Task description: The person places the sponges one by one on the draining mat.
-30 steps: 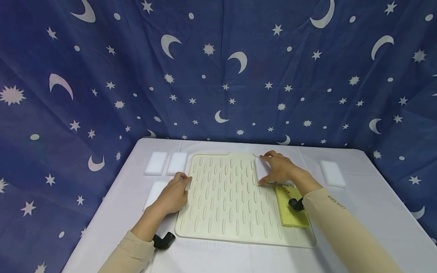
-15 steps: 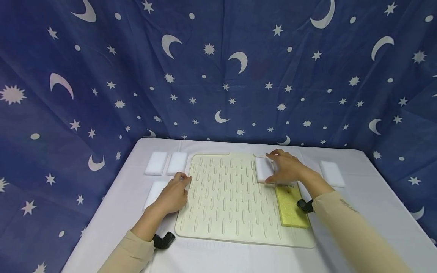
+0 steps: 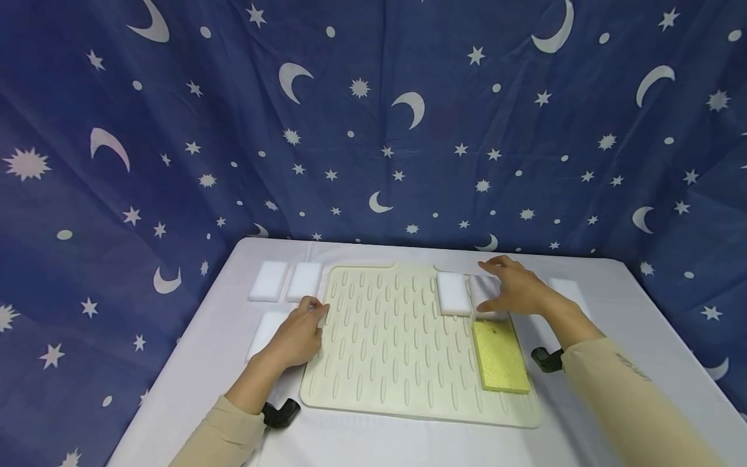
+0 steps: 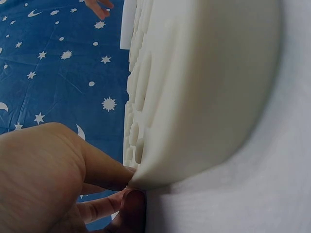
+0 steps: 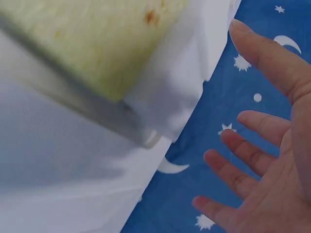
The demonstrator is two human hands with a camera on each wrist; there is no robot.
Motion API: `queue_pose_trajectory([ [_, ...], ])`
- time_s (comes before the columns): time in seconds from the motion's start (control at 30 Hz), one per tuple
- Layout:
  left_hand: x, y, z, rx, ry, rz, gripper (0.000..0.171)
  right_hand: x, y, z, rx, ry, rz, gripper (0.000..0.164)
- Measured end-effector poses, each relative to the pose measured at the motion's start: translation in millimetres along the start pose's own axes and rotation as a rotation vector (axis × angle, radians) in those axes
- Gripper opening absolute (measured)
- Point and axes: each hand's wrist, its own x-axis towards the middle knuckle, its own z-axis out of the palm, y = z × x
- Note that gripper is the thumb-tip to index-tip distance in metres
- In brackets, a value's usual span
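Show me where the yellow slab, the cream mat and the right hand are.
Yellow slab point(image 3: 500, 357), head view, its top face.
Cream mat point(image 3: 385, 350), head view, bare ribbed middle.
Right hand point(image 3: 517, 288), head view, its back.

There are 6 white blocks point(image 3: 453, 294), 1 yellow block point(image 3: 501, 358), 1 mat point(image 3: 385, 350) and 2 hands point(image 3: 299, 332) point(image 3: 516, 288).

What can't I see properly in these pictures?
Head view: the lower-left white block, partly behind the left hand.
Head view: another white block, partly behind the right hand.
Head view: the writing on the right sleeve, too small to read.
Right wrist view: the yellow slab, blurred and cut off by the top edge.
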Motion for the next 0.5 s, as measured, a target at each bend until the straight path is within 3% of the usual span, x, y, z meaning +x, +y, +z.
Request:
queue_pose_trajectory([
  [0.5,0.6,-1.3,1.6,0.011,0.013,0.001,0.053,-18.6,29.8,-13.2,0.031,0.017,0.059,0.105],
])
